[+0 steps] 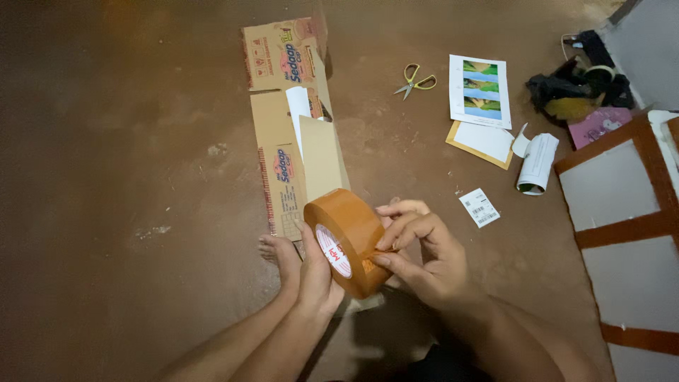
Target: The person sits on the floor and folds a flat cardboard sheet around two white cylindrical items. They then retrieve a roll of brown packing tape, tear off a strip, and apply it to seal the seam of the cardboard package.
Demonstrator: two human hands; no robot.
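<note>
Floor: brown floor carried a flattened cardboard box and scissors.
Tape: brown tape roll was held above the floor, between both hands.
Left hand: gripped the roll's side.
Right hand: fingertips pinched at the roll's edge.

A flattened brown carton with red and blue print lies on the floor, toward its far side. A small white barcode label lies on the floor to the right of the carton. Farther right, a pink box sits against a wooden frame.
</note>
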